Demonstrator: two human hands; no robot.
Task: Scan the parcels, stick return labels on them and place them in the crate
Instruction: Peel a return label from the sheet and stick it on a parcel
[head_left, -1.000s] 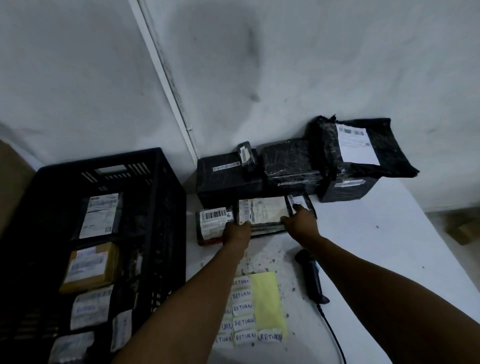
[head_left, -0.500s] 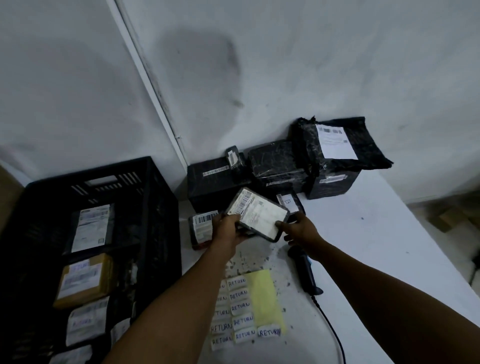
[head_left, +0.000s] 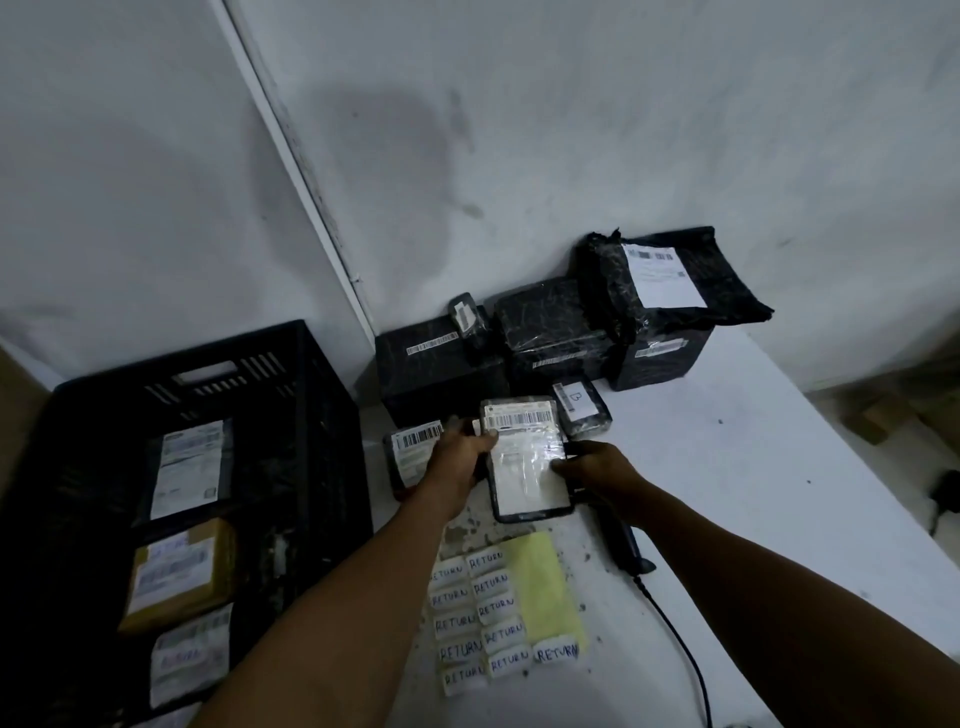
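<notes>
Parcel (head_left: 527, 462) lifted off table's (head_left: 727, 467) rear edge | both hands, left (head_left: 460, 460) and right (head_left: 597, 467), pinch its sides | scanner (head_left: 623, 540) apparently beneath: free right hand, keep barcode up.

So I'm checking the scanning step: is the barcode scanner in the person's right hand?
No: the scanner lies on the table, while the right hand and left hand hold a parcel.

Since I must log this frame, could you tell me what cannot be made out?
- Head view: print on the held parcel, washed out by glare.
- Scanner head, hidden by the right hand.
- Crate near end, cut off by the frame's bottom edge.
</notes>
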